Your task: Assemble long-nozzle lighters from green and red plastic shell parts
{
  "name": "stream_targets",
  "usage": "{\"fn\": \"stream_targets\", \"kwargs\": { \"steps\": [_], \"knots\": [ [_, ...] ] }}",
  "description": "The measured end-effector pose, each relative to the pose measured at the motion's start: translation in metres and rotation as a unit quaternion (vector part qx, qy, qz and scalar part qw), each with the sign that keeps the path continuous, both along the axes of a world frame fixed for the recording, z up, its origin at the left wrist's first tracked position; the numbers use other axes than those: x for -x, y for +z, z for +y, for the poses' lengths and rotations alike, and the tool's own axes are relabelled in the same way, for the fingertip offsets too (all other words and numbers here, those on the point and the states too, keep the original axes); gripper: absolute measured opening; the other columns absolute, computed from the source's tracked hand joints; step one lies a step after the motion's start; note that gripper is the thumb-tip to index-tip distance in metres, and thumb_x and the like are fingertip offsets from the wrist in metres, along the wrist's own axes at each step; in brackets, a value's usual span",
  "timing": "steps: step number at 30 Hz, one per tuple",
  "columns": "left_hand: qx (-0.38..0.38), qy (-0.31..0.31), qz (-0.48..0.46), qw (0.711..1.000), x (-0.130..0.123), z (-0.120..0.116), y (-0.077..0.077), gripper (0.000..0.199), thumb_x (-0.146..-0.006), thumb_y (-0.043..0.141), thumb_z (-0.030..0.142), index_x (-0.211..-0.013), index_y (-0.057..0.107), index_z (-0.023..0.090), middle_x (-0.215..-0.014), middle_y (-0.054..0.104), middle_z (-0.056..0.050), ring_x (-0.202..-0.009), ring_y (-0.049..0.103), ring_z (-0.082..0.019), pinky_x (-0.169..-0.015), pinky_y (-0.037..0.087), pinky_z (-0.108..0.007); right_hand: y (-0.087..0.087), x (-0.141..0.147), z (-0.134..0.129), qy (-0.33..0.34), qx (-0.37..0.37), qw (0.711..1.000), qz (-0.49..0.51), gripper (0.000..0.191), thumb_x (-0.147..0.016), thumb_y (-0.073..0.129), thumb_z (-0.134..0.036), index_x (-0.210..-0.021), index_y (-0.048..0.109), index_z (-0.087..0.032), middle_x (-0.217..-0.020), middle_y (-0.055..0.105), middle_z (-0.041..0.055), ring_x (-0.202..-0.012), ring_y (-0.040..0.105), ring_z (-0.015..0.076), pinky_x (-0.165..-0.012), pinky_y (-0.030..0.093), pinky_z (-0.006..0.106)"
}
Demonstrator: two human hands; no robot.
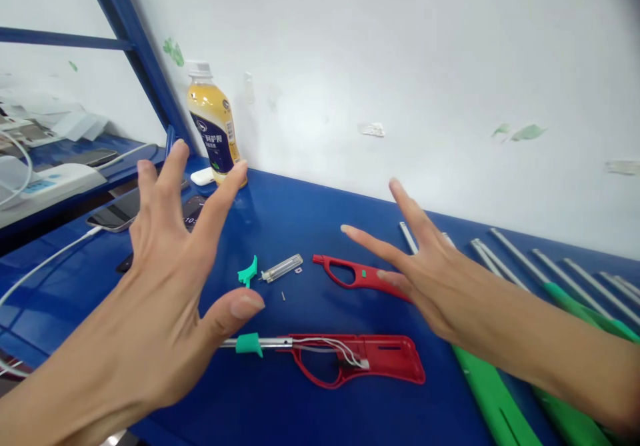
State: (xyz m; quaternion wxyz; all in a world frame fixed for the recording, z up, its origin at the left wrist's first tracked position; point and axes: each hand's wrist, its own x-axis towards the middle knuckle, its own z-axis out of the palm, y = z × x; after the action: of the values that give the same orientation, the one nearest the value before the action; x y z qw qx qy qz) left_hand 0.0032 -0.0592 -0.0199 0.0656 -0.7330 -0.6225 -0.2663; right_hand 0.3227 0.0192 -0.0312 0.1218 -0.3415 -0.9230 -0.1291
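Observation:
Both my hands hover over the blue table with fingers spread. My left hand (175,266) is open and empty at the left. My right hand (425,266) is open too, partly covering a red lighter casing half (355,277). Nearer me lies the other red casing half (395,359), with white wires (345,349), a metal tube (275,343) and a green sleeve piece (249,343) on the tube. Between my hands are a green trigger (247,272), a clear fuel tank (283,268), a tiny metal pin (283,296) and a small pale part (299,271).
Several green lighters (495,393) with metal tubes lie at the right, partly under my right forearm. A yellow drink bottle (213,123) stands by the white wall (350,66). Phones (117,213), a white cable (50,256) and a power strip (65,183) are at the left.

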Motion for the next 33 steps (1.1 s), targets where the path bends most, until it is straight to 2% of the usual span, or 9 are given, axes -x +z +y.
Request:
{"fn": "stream_targets", "kwargs": {
  "steps": [2,4,7,10,12,16,20,28,33],
  "knots": [
    [-0.003,-0.001,0.017,1.000,0.005,0.003,-0.004,0.091,-0.097,0.017,0.092,-0.173,0.007,0.043,-0.183,-0.017,-0.009,-0.161,-0.015,-0.060,-0.110,0.010,-0.097,0.004,0.000,-0.001,0.000,0.009,1.000,0.009,0.082,-0.108,0.056,-0.049,-0.174,0.007,-0.047,-0.181,-0.018,0.0147,-0.152,0.029,0.0649,-0.074,0.069,0.064],
    [-0.002,-0.001,0.021,1.000,0.007,0.007,-0.006,0.090,-0.098,0.017,0.091,-0.173,0.008,0.042,-0.183,-0.016,-0.011,-0.161,-0.015,-0.060,-0.109,0.009,-0.097,0.004,-0.002,0.000,-0.017,0.013,1.000,0.021,0.090,-0.100,0.054,-0.075,-0.174,0.010,-0.047,-0.182,-0.013,0.0153,-0.152,0.021,0.0687,-0.077,0.065,0.074],
    [0.009,0.019,0.004,1.000,0.005,0.013,-0.008,0.083,-0.102,0.016,0.085,-0.172,0.016,0.041,-0.183,-0.006,-0.013,-0.163,-0.009,-0.058,-0.111,0.016,-0.095,-0.001,-0.007,0.006,-0.027,-0.003,0.999,0.021,0.096,-0.097,0.049,-0.084,-0.175,0.014,-0.041,-0.182,-0.005,0.0179,-0.155,0.015,0.0666,-0.095,0.052,0.085],
    [0.027,0.049,-0.007,0.998,0.002,0.019,-0.007,0.074,-0.108,0.024,0.075,-0.163,0.044,0.030,-0.176,0.024,-0.017,-0.164,0.019,-0.052,-0.119,0.029,-0.083,-0.006,-0.010,0.012,-0.011,-0.013,1.000,-0.005,0.088,-0.102,0.045,-0.080,-0.174,0.021,-0.035,-0.182,0.008,0.0200,-0.159,0.015,0.0594,-0.108,0.041,0.085],
    [0.028,0.046,0.007,0.999,0.003,0.024,-0.008,0.069,-0.108,0.035,0.071,-0.147,0.063,0.022,-0.162,0.046,-0.018,-0.153,0.043,-0.046,-0.122,0.036,-0.074,-0.007,-0.011,0.016,0.003,-0.001,1.000,-0.026,0.077,-0.105,0.044,-0.075,-0.169,0.040,-0.032,-0.178,0.026,0.0197,-0.160,0.024,0.0536,-0.112,0.042,0.081],
    [0.072,0.015,0.030,0.997,0.011,0.030,-0.012,0.053,-0.108,0.042,0.057,-0.131,0.072,0.020,-0.137,0.070,-0.014,-0.133,0.065,-0.038,-0.114,0.051,-0.064,-0.007,-0.009,0.022,0.030,-0.011,0.998,-0.049,0.049,-0.113,0.045,-0.055,-0.128,0.077,-0.021,-0.145,0.067,0.0158,-0.147,0.052,0.0421,-0.118,0.042,0.072],
    [0.111,-0.026,0.046,0.992,0.020,0.031,-0.021,0.051,-0.105,0.040,0.055,-0.130,0.073,0.025,-0.129,0.076,-0.009,-0.121,0.072,-0.034,-0.103,0.060,-0.057,-0.006,-0.005,0.020,0.066,-0.001,0.996,-0.067,0.042,-0.116,0.040,-0.042,-0.121,0.077,-0.021,-0.120,0.078,0.0070,-0.126,0.068,0.0308,-0.118,0.043,0.065],
    [0.148,-0.027,0.058,0.987,0.017,0.025,-0.027,0.049,-0.105,0.038,0.049,-0.135,0.070,0.028,-0.133,0.075,-0.007,-0.117,0.073,-0.034,-0.101,0.060,-0.060,-0.018,0.004,0.008,0.089,-0.057,0.985,-0.134,0.021,-0.106,0.056,-0.016,-0.106,0.077,-0.017,-0.108,0.079,0.0071,-0.096,0.075,0.0265,-0.099,0.055,0.052],
    [0.135,-0.029,0.057,0.989,0.017,0.025,-0.032,0.043,-0.107,0.039,0.041,-0.137,0.067,0.029,-0.132,0.074,-0.009,-0.112,0.074,-0.033,-0.095,0.060,-0.055,-0.021,0.003,0.007,0.102,-0.094,0.980,-0.142,0.014,-0.098,0.065,-0.010,-0.100,0.078,-0.016,-0.106,0.080,0.0073,-0.088,0.076,0.0265,-0.083,0.058,0.047]
  ]
}}
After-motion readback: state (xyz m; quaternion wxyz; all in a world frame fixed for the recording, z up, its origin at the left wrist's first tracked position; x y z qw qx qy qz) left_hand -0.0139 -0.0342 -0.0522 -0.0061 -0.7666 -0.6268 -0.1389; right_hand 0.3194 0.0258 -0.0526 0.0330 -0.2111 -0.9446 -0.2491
